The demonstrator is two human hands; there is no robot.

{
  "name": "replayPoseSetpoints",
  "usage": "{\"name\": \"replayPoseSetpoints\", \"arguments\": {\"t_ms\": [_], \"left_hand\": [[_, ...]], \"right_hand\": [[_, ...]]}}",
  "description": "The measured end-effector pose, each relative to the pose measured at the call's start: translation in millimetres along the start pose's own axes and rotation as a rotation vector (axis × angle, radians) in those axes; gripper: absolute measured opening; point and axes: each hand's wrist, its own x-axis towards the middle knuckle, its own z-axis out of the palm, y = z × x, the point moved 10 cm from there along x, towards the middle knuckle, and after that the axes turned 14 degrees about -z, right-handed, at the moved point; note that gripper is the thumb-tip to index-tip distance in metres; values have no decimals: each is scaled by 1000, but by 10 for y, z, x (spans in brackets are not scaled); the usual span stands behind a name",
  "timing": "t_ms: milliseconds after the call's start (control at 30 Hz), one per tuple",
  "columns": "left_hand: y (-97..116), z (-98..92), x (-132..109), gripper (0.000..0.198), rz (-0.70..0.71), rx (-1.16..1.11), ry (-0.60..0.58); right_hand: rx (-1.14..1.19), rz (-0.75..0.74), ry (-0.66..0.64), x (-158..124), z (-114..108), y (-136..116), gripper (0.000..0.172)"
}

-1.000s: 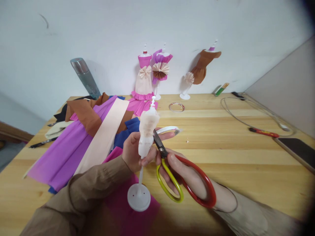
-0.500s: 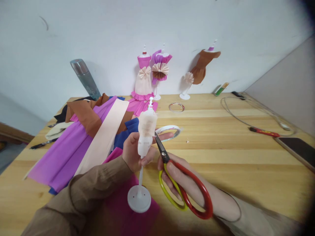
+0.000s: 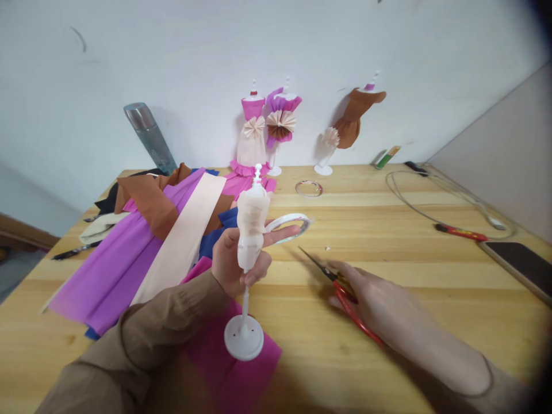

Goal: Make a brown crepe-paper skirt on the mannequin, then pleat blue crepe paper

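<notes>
The left hand (image 3: pixel 225 259) grips the white dress form (image 3: pixel 249 244) around its stem, above the pink cloth (image 3: pixel 264 357), a tape roll (image 3: pixel 288 218) around one outstretched finger; the right hand (image 3: pixel 373 290) grasps the scissors (image 3: pixel 331 275) over the counter (image 3: pixel 388 241); a light, steady stem grip and blades angled clear of fingers should serve best
</notes>
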Motion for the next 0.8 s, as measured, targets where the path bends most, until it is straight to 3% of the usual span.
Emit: {"name": "replayPoseSetpoints", "arguments": {"t_ms": [167, 233, 300, 367, 433, 500, 600, 800], "left_hand": [[2, 5, -10, 38, 11, -13, 5], [-2, 2, -12, 39, 10, -21, 3], [-1, 11, -13, 39, 13, -29, -11], [1, 30, -11, 39, 13, -34, -26], [-3, 50, -7, 39, 6, -28, -35], [-5, 55, -5, 39, 7, -19, -32], [10, 27, -13, 39, 39, -20, -29], [-62, 24, -13, 43, 4, -27, -90]], "right_hand": [[136, -140, -122, 50, 75, 94, 61], [107, -160, -108, 87, -26, 64, 57], [9, -153, -16, 126, -210, -11, 47], [28, -144, 137, 138, -420, -163, 40], [360, -190, 306, 126, -575, -390, 45], [680, -302, 306, 148, -585, -716, 59], [813, -386, 232, 223, -537, -1092, 72], [862, -439, 285, 404, -501, -1220, 77]]}}
